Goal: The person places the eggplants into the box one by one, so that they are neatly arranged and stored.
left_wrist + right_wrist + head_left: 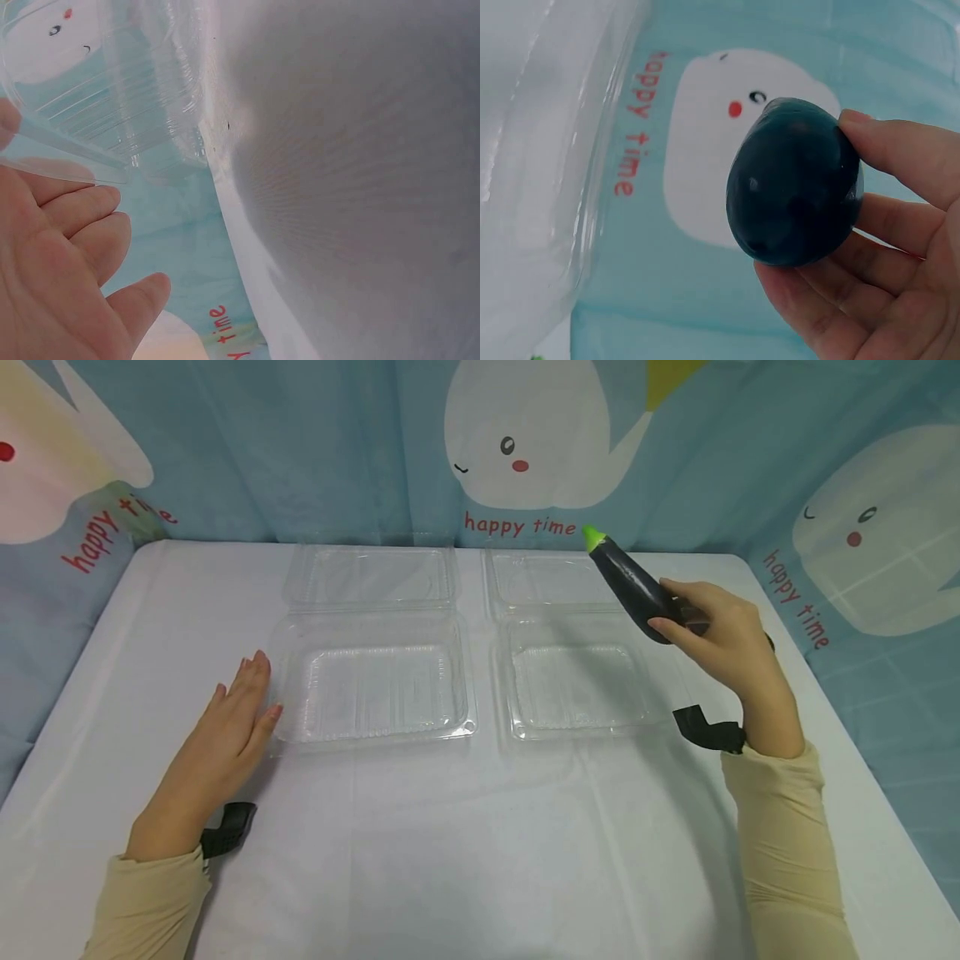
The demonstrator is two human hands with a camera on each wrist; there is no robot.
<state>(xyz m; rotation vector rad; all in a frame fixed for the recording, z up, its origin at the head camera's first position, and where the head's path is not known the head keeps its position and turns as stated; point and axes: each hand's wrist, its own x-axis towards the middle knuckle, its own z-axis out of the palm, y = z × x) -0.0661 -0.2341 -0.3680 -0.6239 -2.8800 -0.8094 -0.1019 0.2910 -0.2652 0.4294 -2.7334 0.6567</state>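
Observation:
Above the right-hand container, my right hand (723, 631) grips a dark eggplant (633, 581) by its thick end, thumb on one side and fingers on the other. Its bright green tip points up and left. In the right wrist view, the eggplant's rounded end (795, 187) faces the camera. My left hand (221, 735) lies along the left edge of the left clear plastic clamshell container (375, 693), fingers extended and thumb near its rim. The left wrist view shows the container's rim (71, 161) beside the fingers. The right clear clamshell container (577, 685) sits alongside.
Both containers have their lids folded back, the left lid (375, 577) and right lid (536, 581) reaching the table's far edge. A white cloth covers the table (465, 852). Behind hangs a blue curtain (315, 452) printed with whales.

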